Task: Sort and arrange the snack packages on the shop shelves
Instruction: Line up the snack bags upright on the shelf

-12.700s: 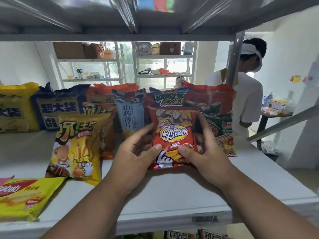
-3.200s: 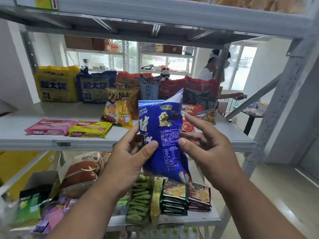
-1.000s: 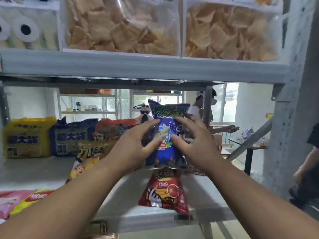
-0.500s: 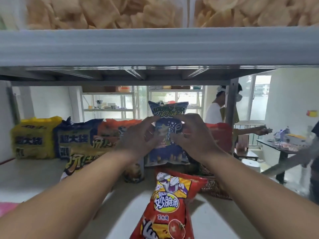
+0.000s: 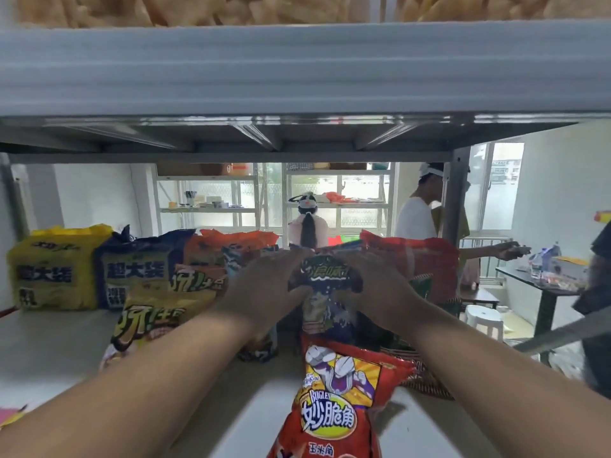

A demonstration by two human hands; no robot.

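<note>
Two bare hands reach deep into a grey metal shop shelf (image 5: pixel 49 352), seen from a camera on the person's head. The left hand (image 5: pixel 264 289) and the right hand (image 5: pixel 377 285) each close on one upper side of a dark blue snack bag (image 5: pixel 325 282), fingers curled over its crimped top edge. The bag stands upright between them, its lower half showing in the gap between the wrists. Its base is hidden, so it is not possible to tell whether it rests on the shelf.

Just in front of it, nearer the camera, a red Bugles bag (image 5: pixel 334 408) leans upright. To the left stand yellow snack bags (image 5: pixel 148 322) with bold lettering. Behind them a back row holds a large yellow bag (image 5: pixel 54 269), a large navy bag (image 5: pixel 135 269) and an orange bag (image 5: pixel 231 242). A red bag (image 5: pixel 420 259) stands behind the right hand. The underside of the shelf above (image 5: pixel 297 67) fills the top of the view. Beyond the shelving, other people stand in a bright room with windows.

Judging from this, the blue bag is being set into the row. The risk is that this light, puffy bag tips forward once released, because nothing obviously braces it. It could then knock the red Bugles bag toward the shelf's front edge. The forearms also pass close beside the Bugles bag, so pulling back carelessly could sweep it off.
</note>
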